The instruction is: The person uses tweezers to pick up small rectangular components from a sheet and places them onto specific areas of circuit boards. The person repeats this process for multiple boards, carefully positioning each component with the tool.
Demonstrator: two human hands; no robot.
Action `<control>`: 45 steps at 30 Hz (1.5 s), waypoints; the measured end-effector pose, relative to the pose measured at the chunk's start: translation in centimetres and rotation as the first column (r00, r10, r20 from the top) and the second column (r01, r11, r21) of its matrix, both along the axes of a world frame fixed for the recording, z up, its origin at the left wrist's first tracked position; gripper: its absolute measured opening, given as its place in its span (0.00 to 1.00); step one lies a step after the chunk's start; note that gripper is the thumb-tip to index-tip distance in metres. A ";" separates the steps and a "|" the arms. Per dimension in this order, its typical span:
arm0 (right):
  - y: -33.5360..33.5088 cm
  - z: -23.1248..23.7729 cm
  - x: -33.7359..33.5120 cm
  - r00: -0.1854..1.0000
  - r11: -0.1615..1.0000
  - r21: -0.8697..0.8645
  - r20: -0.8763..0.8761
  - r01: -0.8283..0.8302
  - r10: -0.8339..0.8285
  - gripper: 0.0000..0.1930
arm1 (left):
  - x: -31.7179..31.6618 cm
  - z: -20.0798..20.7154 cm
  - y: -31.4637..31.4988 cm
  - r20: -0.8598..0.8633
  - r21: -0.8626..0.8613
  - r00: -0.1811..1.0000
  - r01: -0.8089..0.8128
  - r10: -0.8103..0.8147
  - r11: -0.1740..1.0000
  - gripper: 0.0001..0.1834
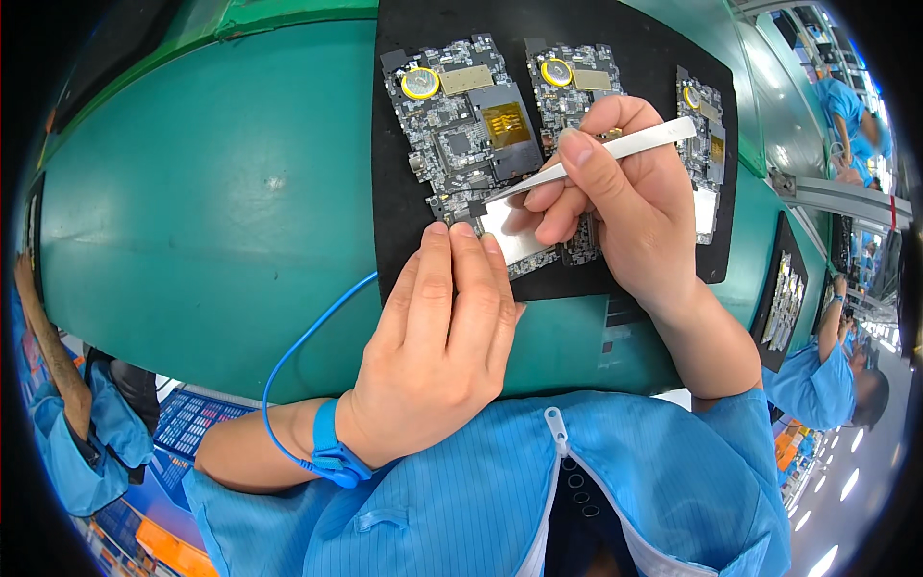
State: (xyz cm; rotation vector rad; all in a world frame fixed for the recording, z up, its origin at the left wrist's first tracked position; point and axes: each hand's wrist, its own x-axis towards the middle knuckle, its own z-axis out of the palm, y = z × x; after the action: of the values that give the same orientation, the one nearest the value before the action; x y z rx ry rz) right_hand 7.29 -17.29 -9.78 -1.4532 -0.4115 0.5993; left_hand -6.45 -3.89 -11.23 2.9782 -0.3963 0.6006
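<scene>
1. Right hand (630, 207) is curled closed around a pair of white flat-bladed tweezers (615, 149); thumb on top, fingers folded under. Tweezer tips point left and down, onto the near end of the left circuit board.
2. Left hand (442, 337) lies flat, fingers straight and together, holding nothing. Its fingertips (461, 236) press on the lower edge of the white rectangular patch (510, 236) at the near end of that board.
3. Tweezer tips meet the top left corner of the white patch; cannot tell whether they grip it or only touch.
4. Left dark green printed circuit board (461, 125) lies on a black rectangular foam mat (404, 240). It carries a round silver-and-yellow coin cell (420, 83) and a gold square component (506, 123).
5. Middle circuit board of the same kind (577, 82) sits just beside it on the mat, partly hidden by the right hand. A third board (710, 125) lies at the mat's right edge.
6. Mat rests on a teal green workbench top (212, 202).
7. Blue wrist strap (332, 452) with a blue coiled cord (298, 356) sits on the left wrist.
8. Other people in blue coats (817, 380) work at both sides.
</scene>
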 end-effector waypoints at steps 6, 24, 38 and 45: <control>0.1 0.2 0.0 1.000 1.000 -0.016 -0.007 0.001 -0.001 0.12 | 0.2 -0.3 0.2 0.002 -0.058 1.000 -0.002 0.002 0.998 0.23; -0.3 -1.7 -1.3 0.872 0.991 0.105 0.489 -0.080 0.019 0.09 | 0.0 -0.3 2.1 -0.027 -0.239 0.993 0.106 -0.116 0.965 0.25; -0.6 -2.7 -1.7 0.682 0.997 -0.008 0.730 -0.072 0.055 0.06 | 0.1 -0.5 2.1 0.017 -0.245 0.994 0.109 -0.108 0.963 0.22; -1.3 -0.5 -1.5 0.925 0.979 0.203 0.371 0.005 -0.081 0.10 | 0.1 -0.3 1.9 0.010 -0.236 0.994 0.107 -0.107 0.966 0.23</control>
State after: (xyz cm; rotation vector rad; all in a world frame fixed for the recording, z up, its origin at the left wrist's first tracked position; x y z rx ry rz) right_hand 5.82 -18.60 -10.31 -1.3791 -0.7198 0.2295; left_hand -6.34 -1.96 -11.50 2.7116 -0.4477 0.5867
